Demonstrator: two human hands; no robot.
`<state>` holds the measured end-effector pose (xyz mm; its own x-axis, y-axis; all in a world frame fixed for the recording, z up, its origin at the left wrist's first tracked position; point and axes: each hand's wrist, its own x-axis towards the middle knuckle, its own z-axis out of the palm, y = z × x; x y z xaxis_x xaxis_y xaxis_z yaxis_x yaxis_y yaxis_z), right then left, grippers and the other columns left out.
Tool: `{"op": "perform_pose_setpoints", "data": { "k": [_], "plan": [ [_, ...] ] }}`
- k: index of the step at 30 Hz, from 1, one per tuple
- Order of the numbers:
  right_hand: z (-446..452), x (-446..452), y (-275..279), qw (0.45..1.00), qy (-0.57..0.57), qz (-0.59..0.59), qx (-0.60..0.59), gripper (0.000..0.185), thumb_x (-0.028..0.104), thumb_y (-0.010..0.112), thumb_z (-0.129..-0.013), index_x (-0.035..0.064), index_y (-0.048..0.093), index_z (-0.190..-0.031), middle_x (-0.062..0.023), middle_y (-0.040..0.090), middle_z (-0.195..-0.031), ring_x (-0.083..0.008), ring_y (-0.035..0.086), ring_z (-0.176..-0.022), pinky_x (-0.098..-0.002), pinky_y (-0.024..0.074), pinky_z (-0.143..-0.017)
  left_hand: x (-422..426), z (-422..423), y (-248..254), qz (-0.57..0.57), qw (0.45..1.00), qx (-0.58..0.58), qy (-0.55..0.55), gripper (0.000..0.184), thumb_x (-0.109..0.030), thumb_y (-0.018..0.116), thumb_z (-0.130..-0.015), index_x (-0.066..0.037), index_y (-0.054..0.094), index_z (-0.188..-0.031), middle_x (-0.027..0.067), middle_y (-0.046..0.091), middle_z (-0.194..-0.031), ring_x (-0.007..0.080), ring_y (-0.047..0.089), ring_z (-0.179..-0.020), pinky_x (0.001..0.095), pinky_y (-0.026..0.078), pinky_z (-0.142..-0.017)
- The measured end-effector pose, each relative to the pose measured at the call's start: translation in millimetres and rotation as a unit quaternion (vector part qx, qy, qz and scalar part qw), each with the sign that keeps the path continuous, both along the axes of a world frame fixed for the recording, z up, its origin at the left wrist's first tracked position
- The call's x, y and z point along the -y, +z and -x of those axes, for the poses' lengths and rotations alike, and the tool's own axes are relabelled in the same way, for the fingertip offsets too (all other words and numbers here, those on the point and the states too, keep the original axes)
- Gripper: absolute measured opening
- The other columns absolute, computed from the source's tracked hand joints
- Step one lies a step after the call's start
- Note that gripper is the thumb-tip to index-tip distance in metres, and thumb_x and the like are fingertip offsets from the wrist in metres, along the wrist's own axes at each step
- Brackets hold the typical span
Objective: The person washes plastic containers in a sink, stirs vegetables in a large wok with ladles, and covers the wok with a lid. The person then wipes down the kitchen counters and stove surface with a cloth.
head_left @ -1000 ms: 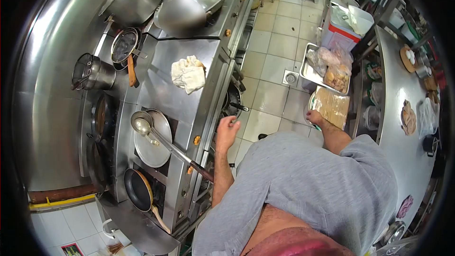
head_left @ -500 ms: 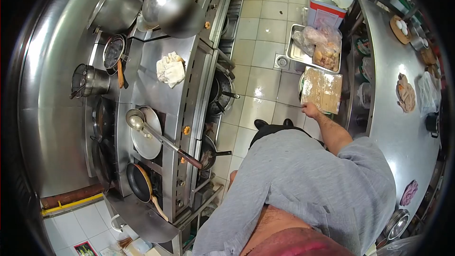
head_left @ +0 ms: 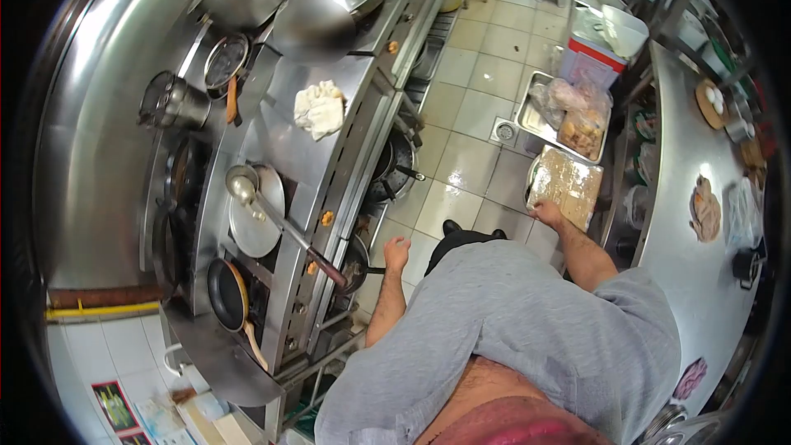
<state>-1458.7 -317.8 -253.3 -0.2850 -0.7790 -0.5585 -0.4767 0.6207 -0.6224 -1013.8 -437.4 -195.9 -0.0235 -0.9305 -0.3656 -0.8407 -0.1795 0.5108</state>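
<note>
My right hand is low at the near left corner of a flat brown board with a shiny, plastic-like surface. Its fingers are bent against that corner, fingertips partly hidden. The board lies over a round-edged container, of which only a sliver shows at its left. My left hand hangs beside the stove with loosely bent fingers and nothing in it, near the dark handle of a wok on the lower shelf.
Beyond the board, a metal tray with bagged food stands on the tiled floor, before a white-and-red box. A steel counter runs along the right. On the stove at left are a ladle, a frying pan and a cloth.
My left hand has come into fuller view, out from beside my body. The camera view has turned slightly. My right hand stays at the board's corner.
</note>
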Motion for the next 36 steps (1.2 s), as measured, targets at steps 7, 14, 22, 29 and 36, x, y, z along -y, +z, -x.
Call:
{"op": "perform_pose_setpoints", "data": {
  "k": [7, 14, 22, 29, 36],
  "plan": [
    [-80.0, 215.8, 132.3, 0.95, 0.185, 0.252, -0.023, 0.068, 0.029, 0.076, -0.062, 0.0049, 0.05, -0.119, -0.019, 0.051, -0.114, -0.0328, 0.046, -0.108, -0.0377, 0.0379, -0.093, 33.0, 25.0, 52.5, -0.042, 0.988, -0.15, 0.014, 0.035, -0.026, 0.063, -0.078, -0.001, 0.06, -0.102, 0.0177, 0.053, -0.105, 0.0277, 0.056, -0.091, 0.0353, 0.046, -0.08],
    [-245.7, 429.9, 264.9, 0.799, 0.425, 0.411, -0.112, 0.089, 0.044, 0.078, -0.054, 0.0252, 0.037, -0.131, -0.0189, 0.023, -0.138, -0.0388, 0.023, -0.127, -0.0555, 0.0295, -0.094, 111.6, 37.5, 97.0, 0.078, 0.98, -0.164, -0.081, 0.031, -0.017, 0.063, -0.079, -0.003, 0.056, -0.106, 0.0155, 0.051, -0.108, 0.0271, 0.055, -0.09, 0.0351, 0.047, -0.078],
    [-307.9, 531.9, 252.2, 0.807, 0.502, 0.248, -0.187, 0.098, 0.057, 0.074, -0.051, 0.0335, 0.03, -0.136, -0.0149, 0.004, -0.147, -0.0445, 0.003, -0.132, -0.0684, 0.0163, -0.096, 174.2, -6.2, 142.5, 0.104, 0.979, -0.169, 0.038, 0.03, -0.012, 0.061, -0.08, -0.003, 0.056, -0.108, 0.0138, 0.051, -0.109, 0.0236, 0.055, -0.091, 0.0321, 0.047, -0.077],
    [-294.2, 511.8, 190.7, 0.794, 0.398, 0.426, -0.172, 0.042, 0.04, 0.066, -0.066, 0.0199, 0.059, -0.102, -0.0071, 0.048, -0.106, -0.0304, 0.042, -0.103, -0.0477, 0.0391, -0.079, 231.6, -3.6, 150.9, 0.121, 0.976, -0.169, 0.065, 0.03, -0.013, 0.06, -0.082, -0.001, 0.055, -0.109, 0.0105, 0.051, -0.108, 0.0187, 0.057, -0.087, 0.0304, 0.047, -0.075],
    [-190.3, 490.8, 175.6, 0.858, 0.273, 0.411, -0.142, 0.041, 0.029, 0.07, -0.066, 0.0142, 0.058, -0.102, -0.0073, 0.048, -0.111, -0.0298, 0.046, -0.096, -0.0427, 0.0423, -0.079, 287.2, 50.6, 168.5, 0.18, 0.967, -0.177, 0.037, 0.031, -0.012, 0.06, -0.082, 0.001, 0.054, -0.109, 0.0116, 0.05, -0.108, 0.0206, 0.054, -0.091, 0.0307, 0.044, -0.077]
  ]
}}
